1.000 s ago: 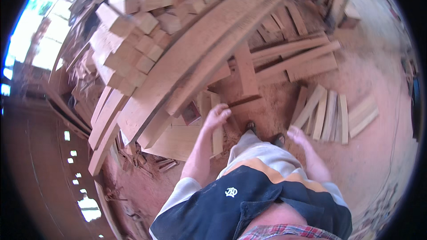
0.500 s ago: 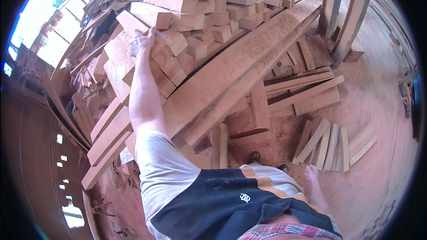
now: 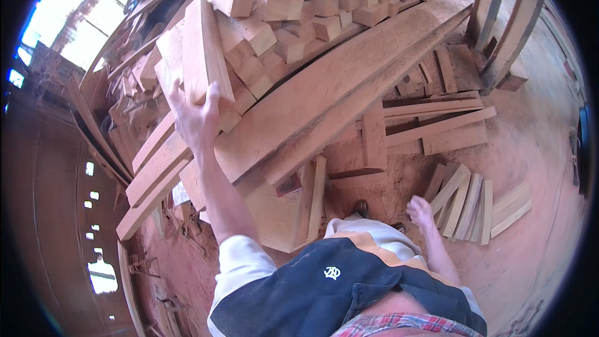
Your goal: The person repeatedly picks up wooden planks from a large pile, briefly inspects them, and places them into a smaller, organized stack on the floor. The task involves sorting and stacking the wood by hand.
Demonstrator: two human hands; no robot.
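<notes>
My left hand [image 3: 194, 115] is closed round the near end of a pale wooden block [image 3: 204, 53], with the thumb on one side and fingers on the other. This block lies slanted on top of the left part of a stack of cut wooden blocks [image 3: 287, 9], its far end raised. Beside my body on the right, my right hand [image 3: 420, 211] hangs with its fingers curled in and nothing visible in them. It is nearest to a fan of short wooden strips [image 3: 463, 209] on the floor.
A long thick beam [image 3: 337, 81], dusted with sawdust, runs diagonally in front of me. Several longer planks [image 3: 153, 175] jut out at the left. Upright posts [image 3: 515, 25] stand at the far right, with loose boards [image 3: 437, 128] on the dusty floor. Piled offcuts lie at the far left.
My left hand has drawn back toward me from the stack, pulling the wooden block and turning it so its end points at me. My right hand has risen slightly, moving a little left.
</notes>
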